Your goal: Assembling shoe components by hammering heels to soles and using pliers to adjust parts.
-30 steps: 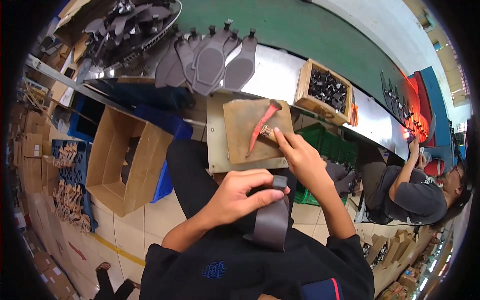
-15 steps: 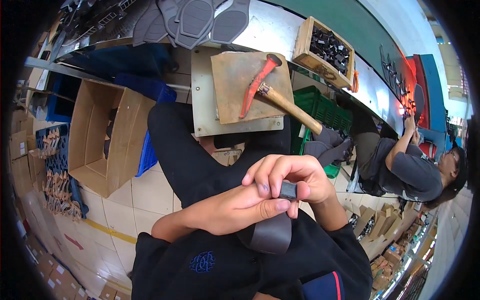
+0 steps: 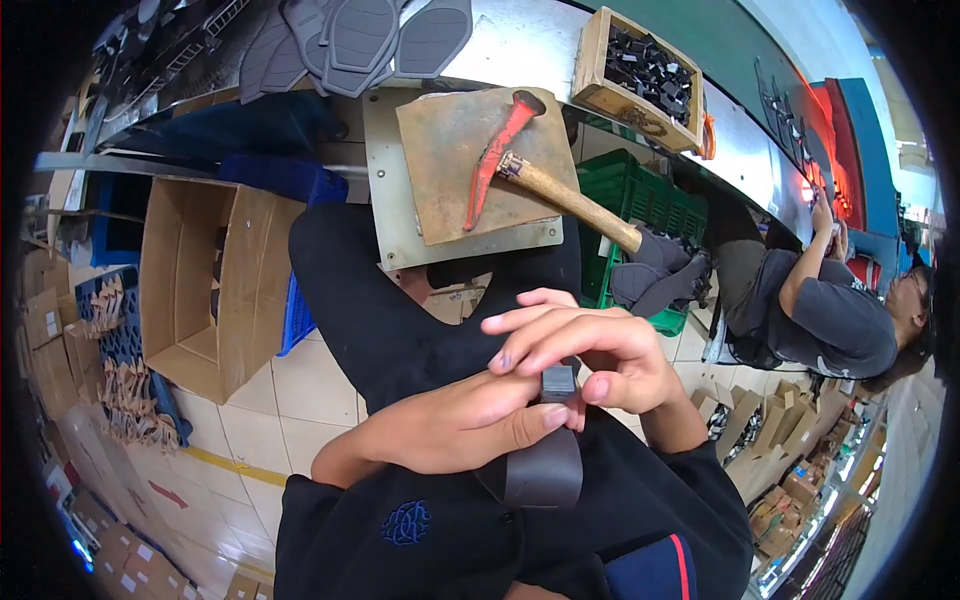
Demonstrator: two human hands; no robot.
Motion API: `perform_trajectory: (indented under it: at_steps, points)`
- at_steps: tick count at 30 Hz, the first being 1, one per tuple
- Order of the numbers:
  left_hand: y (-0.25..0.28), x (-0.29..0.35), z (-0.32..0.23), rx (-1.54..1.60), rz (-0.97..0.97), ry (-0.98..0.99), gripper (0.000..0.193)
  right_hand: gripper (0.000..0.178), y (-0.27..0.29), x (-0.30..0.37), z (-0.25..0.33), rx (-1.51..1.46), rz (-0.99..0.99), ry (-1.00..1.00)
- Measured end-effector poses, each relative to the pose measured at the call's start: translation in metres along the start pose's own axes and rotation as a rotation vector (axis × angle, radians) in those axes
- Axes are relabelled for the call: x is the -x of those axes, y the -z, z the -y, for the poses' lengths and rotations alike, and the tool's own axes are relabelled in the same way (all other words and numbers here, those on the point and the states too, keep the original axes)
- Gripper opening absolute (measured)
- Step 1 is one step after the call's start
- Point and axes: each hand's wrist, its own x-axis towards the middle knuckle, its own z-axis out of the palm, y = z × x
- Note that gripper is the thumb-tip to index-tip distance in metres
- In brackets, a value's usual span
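Note:
My left hand point(image 3: 450, 425) is closed round a dark brown shoe point(image 3: 545, 470), held in front of my chest. A broad, smooth, curved band of it hangs below the fingers. A small dark grey square-ended piece point(image 3: 558, 378), looking like a heel tip, stands up between my left thumb and fingers. My right hand point(image 3: 595, 355) hovers just over it with fingers spread and thumb apart; nothing shows in its grip. Most of the shoe is hidden by the hands. Beyond my knees, a hammer point(image 3: 570, 195) with red head and wooden handle rests on a brown board point(image 3: 425, 150).
A wooden box point(image 3: 590, 85) of small black pieces and grey soles point(image 3: 430, 40) lie on the metal bench point(image 3: 515, 45). At left stands an open cardboard box point(image 3: 255, 290). A green crate point(image 3: 620, 180) stands under the bench. Another person point(image 3: 835, 310) works at right.
My right hand has loosened from the small grey piece; its fingers spread and thumb moved off. My left hand keeps its hold on the shoe. The view has shifted slightly.

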Motion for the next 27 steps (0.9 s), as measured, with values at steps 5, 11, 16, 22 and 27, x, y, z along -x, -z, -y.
perform_trajectory:
  at_steps: [5,11,16,22,27]
  points:
    - [0.002,-0.011,-0.011,-0.096,0.023,0.173,0.041,0.031,-0.002,0.015,0.003,0.054,-0.087,-0.058]
    - [-0.012,-0.026,-0.006,-0.238,-0.106,0.168,0.041,0.020,-0.003,0.032,-0.004,0.310,-0.220,0.082]
    - [-0.016,-0.038,0.006,0.014,-0.242,0.282,0.035,0.024,-0.007,0.045,-0.021,0.139,-0.362,-0.081]
    - [-0.024,-0.042,-0.001,-0.181,-0.208,0.296,0.033,0.026,-0.001,0.055,-0.011,0.153,-0.288,-0.050]
    - [-0.025,-0.044,0.001,-0.229,-0.251,0.294,0.034,0.031,0.002,0.057,-0.021,0.062,-0.299,0.009]
